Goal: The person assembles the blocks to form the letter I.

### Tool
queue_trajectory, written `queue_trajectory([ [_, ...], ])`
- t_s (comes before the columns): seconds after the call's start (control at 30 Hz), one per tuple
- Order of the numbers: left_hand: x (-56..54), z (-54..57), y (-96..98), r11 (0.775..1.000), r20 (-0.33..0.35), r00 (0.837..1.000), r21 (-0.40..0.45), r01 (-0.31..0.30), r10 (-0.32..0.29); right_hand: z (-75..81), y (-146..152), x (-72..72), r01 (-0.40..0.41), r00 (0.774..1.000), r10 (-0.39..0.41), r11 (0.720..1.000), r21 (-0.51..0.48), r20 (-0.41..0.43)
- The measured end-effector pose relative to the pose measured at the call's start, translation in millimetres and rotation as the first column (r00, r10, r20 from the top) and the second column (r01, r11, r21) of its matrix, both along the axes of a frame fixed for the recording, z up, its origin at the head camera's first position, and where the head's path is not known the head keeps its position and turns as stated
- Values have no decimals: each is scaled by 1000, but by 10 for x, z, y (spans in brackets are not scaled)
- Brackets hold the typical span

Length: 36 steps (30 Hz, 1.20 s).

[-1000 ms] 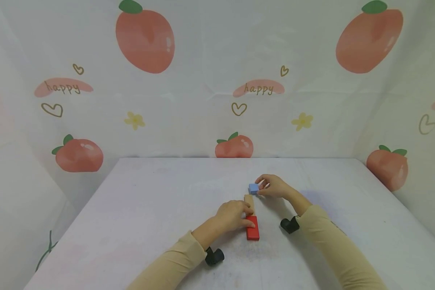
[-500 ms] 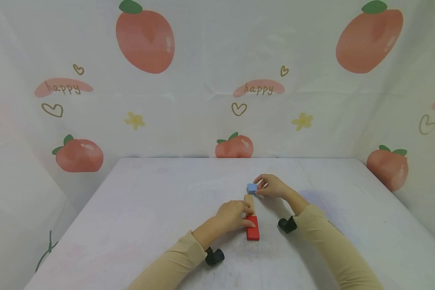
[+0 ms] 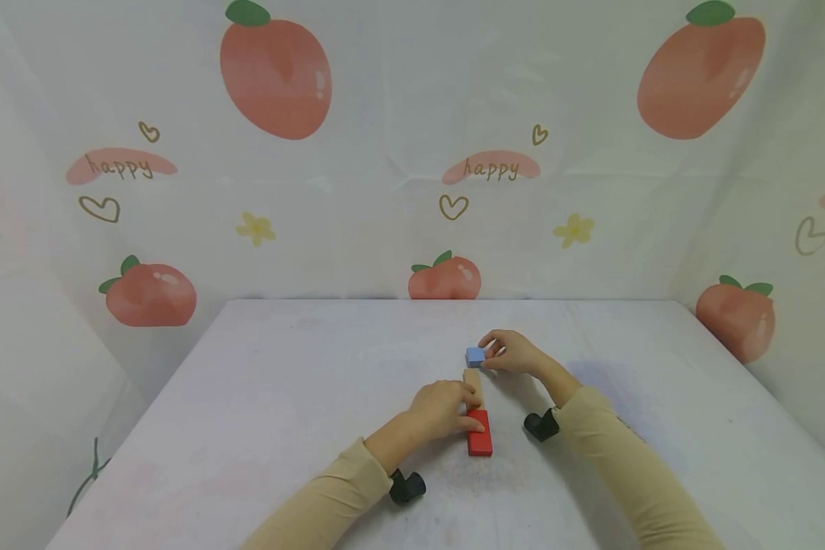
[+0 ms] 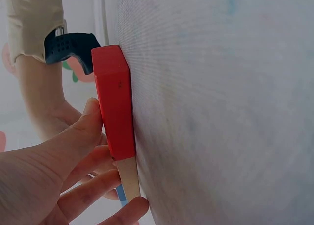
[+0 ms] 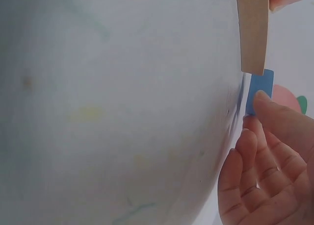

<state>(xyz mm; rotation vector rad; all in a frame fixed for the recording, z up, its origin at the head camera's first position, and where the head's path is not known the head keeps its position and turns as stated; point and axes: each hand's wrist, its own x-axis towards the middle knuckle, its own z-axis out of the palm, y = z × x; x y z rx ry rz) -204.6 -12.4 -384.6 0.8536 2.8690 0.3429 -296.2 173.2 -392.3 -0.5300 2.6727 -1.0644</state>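
Note:
A red block (image 3: pixel 480 443) and a tan wooden block (image 3: pixel 472 378) lie end to end on the white table. My left hand (image 3: pixel 440 407) reaches over them from the left. Its thumb rests on the red block, with the fingers extended along the wooden block. Beyond the wooden block's far end, my right hand (image 3: pixel 512 353) pinches a small blue block (image 3: pixel 475 357) between thumb and fingertips. In the right wrist view the blue block (image 5: pixel 260 85) overlaps the end of the wooden block (image 5: pixel 254 34). The left wrist view shows the red block (image 4: pixel 115 107) directly beside the left thumb.
The table's far edge (image 3: pixel 357 299) meets a hanging cloth (image 3: pixel 385 92) printed with fruit, hearts and the word "happy". Black wrist cameras hang under the left sleeve (image 3: pixel 344 489) and the right sleeve (image 3: pixel 632 466).
My right hand has moved slightly left with the blue block, bringing it more in line with the wooden block. The left hand and the other two blocks have stayed where they were.

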Motion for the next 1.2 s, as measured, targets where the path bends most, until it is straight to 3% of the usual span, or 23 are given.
queue_trajectory([
  [1.2, -10, -8, -8, 1000, 4, 1000, 16, 6, -6, 1, -79, -18, -3, 999, 3, 1000, 12, 35],
])
